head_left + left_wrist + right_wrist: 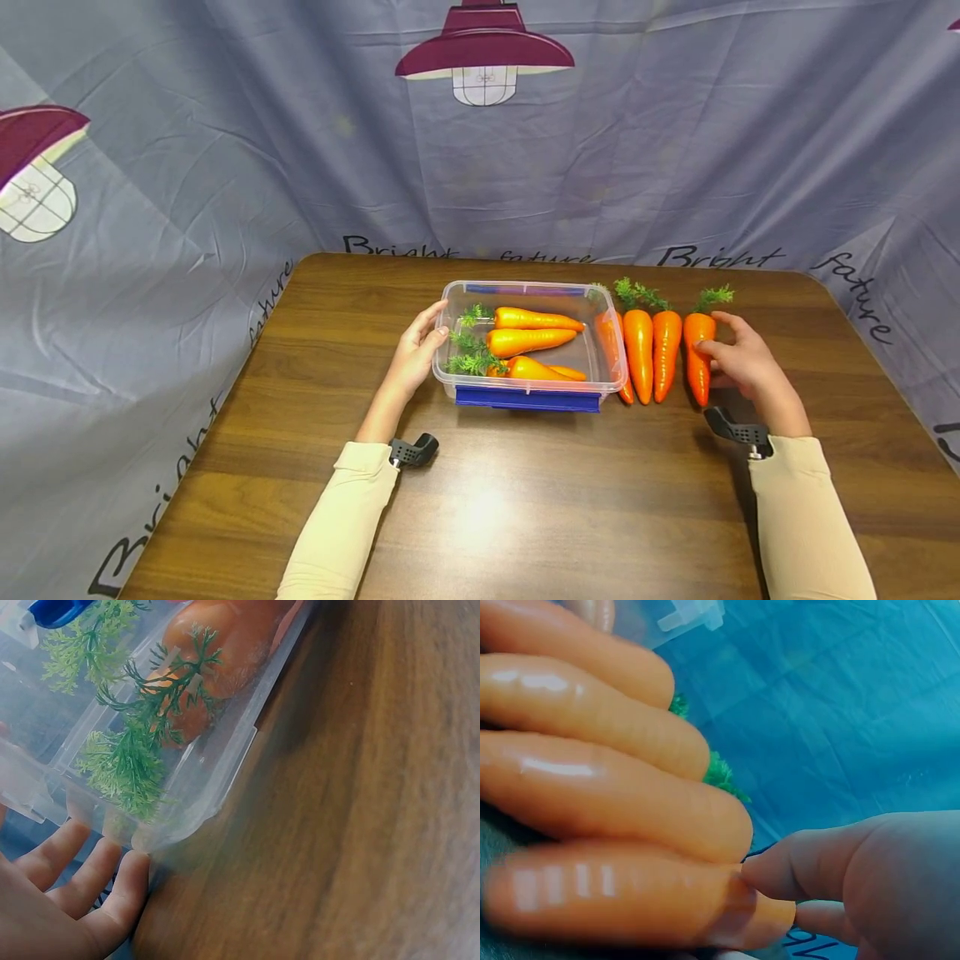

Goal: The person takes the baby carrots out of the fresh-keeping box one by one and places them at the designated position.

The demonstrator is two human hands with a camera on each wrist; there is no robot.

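Observation:
My right hand (744, 360) pinches the top part of an orange carrot (699, 354) between thumb and fingers; the carrot has a green leafy top and points toward me. In the right wrist view, the thumb lies over the thick end of this carrot (622, 896). My left hand (415, 348) touches the left side of a clear plastic container (525, 388) with blue clips. Fingertips (131, 874) rest against its outer wall in the left wrist view. Several carrots (531, 340) lie inside the container, leafy tops to the left.
Three more carrots lie side by side at the container's right; among them are one carrot (638, 354) and its neighbour (666, 354). The leftmost is partly seen through the container wall. A brown wooden table (585, 508) lies beneath, with a grey printed curtain (300, 125) around it.

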